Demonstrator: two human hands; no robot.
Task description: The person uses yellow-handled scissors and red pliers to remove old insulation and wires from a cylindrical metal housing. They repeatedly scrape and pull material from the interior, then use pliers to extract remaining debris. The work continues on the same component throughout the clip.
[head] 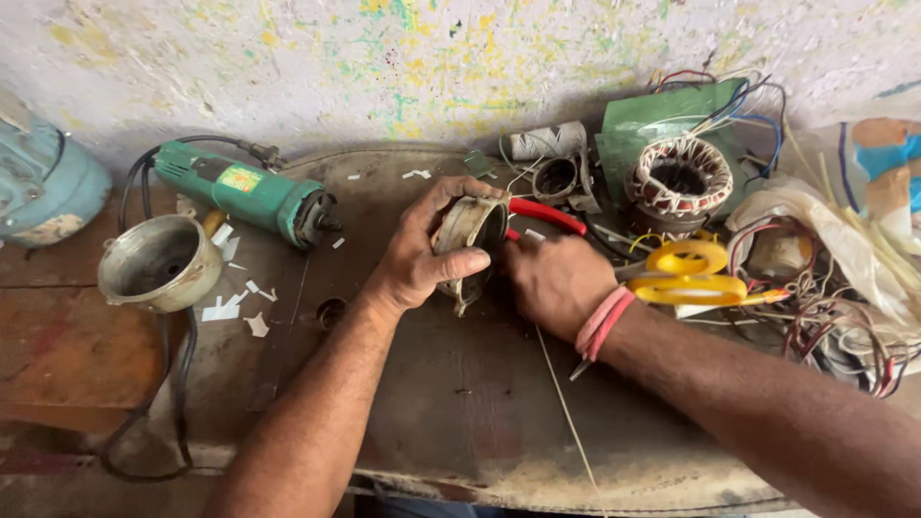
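Scissors (693,273) and green grinder (251,195) flank hands, possibly gripping a stator (469,233).

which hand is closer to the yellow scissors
Right. The right hand lies just beside the yellow scissors, its wrist almost against the handles. The left hand is farther off, gripping the round metal housing on the far side of the right hand.

Bare bench top (460,403) lies open in front of both forearms. Left passage narrowed by green angle grinder (245,197), its cord, and metal end bell (158,261). Right side blocked: yellow scissors (691,273), wound stator (679,177), tangled wires (835,317).
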